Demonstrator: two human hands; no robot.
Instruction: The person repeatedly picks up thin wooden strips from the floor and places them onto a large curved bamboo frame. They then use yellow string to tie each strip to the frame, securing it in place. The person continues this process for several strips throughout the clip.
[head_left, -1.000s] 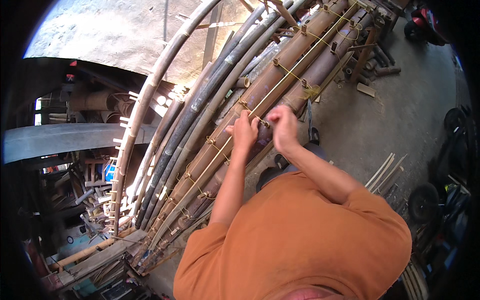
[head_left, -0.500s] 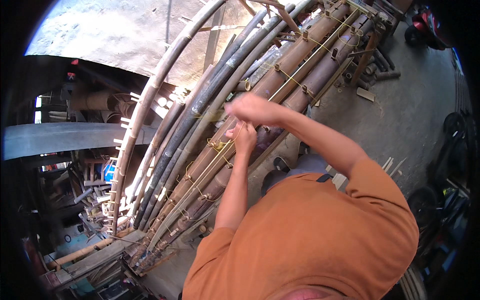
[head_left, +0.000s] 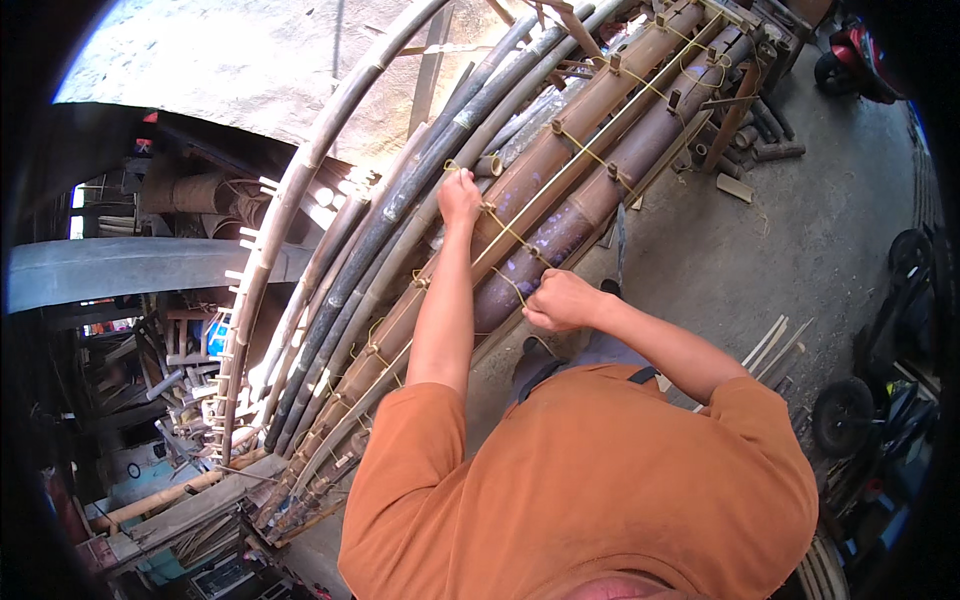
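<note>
The left hand [head_left: 459, 200] and right hand [head_left: 562, 301] are both closed into fists, each pinching yellow cord [head_left: 512, 234], which stretches between them across the brown bamboo pole [head_left: 590, 108] and the purplish pole [head_left: 645, 147] beside it. Past the left hand curve dark poles [head_left: 400, 195]; to the right spreads the concrete floor [head_left: 770, 260], with a red vehicle [head_left: 862, 65] near its far end.

The brown bamboo poles [head_left: 637, 150] look smooth with a dull sheen, the yellow cord [head_left: 509, 229] like plastic. The near shirt [head_left: 600, 460] is matt cloth; the floor [head_left: 745, 260] at right, matt concrete.
</note>
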